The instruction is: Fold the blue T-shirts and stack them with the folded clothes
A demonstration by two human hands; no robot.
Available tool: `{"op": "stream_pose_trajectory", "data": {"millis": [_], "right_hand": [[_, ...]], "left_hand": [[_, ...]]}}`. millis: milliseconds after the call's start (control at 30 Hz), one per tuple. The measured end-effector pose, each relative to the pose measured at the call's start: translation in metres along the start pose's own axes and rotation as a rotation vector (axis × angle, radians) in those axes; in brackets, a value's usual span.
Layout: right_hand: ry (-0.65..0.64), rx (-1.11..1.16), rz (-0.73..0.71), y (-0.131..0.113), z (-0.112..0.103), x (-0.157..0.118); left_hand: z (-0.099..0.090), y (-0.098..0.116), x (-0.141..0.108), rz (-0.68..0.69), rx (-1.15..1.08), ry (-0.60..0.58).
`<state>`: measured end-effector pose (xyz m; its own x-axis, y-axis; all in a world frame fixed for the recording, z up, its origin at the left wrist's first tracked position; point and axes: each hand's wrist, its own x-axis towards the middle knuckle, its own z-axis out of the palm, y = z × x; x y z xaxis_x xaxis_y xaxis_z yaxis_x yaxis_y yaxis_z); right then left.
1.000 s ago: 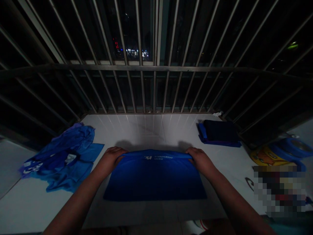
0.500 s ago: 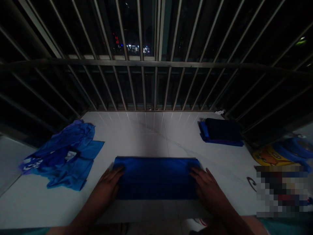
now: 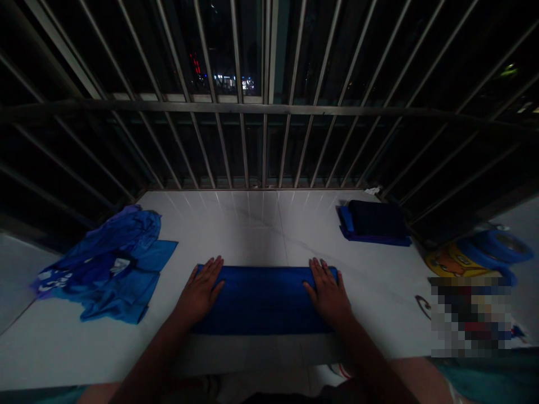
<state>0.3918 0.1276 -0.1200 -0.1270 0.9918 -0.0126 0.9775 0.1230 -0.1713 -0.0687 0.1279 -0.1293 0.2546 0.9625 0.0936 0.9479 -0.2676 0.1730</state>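
White tiled counter [image 3: 252, 224]. Folded blue shirt [image 3: 263, 300] at 6 o'clock, long axis side to side, a narrower band than a second ago. Left hand [image 3: 200, 292] and right hand [image 3: 328, 292] resting flat on its ends, fingers spread, no grasp. Crumpled blue shirt [image 3: 107, 264] at 9 o'clock; folded dark stack [image 3: 374, 221] at 2 o'clock.

Beyond the folded blue cloth [image 3: 263, 300], steel window bars [image 3: 240, 106] block reach.
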Motion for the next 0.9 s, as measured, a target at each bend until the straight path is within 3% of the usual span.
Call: {"op": "stream_pose_trajectory", "data": {"millis": [200, 400, 500, 700, 900], "right_hand": [[-0.096, -0.011, -0.056, 0.041, -0.036, 0.004], [-0.319, 0.152, -0.227, 0.049, -0.072, 0.032], [-0.316, 0.233, -0.283, 0.047, -0.085, 0.040], [-0.246, 0.343, -0.237, 0.041, -0.129, 0.039], [-0.397, 0.508, -0.224, 0.042, -0.192, 0.012]], "left_hand": [[-0.026, -0.028, 0.012, 0.066, -0.082, -0.042], [-0.075, -0.025, 0.053, 0.195, -0.239, -0.363], [-0.094, -0.018, 0.061, 0.222, -0.387, -0.409], [-0.128, -0.008, 0.055, 0.130, -0.459, -0.387], [-0.185, 0.004, 0.026, 0.113, -0.510, -0.451]]}}
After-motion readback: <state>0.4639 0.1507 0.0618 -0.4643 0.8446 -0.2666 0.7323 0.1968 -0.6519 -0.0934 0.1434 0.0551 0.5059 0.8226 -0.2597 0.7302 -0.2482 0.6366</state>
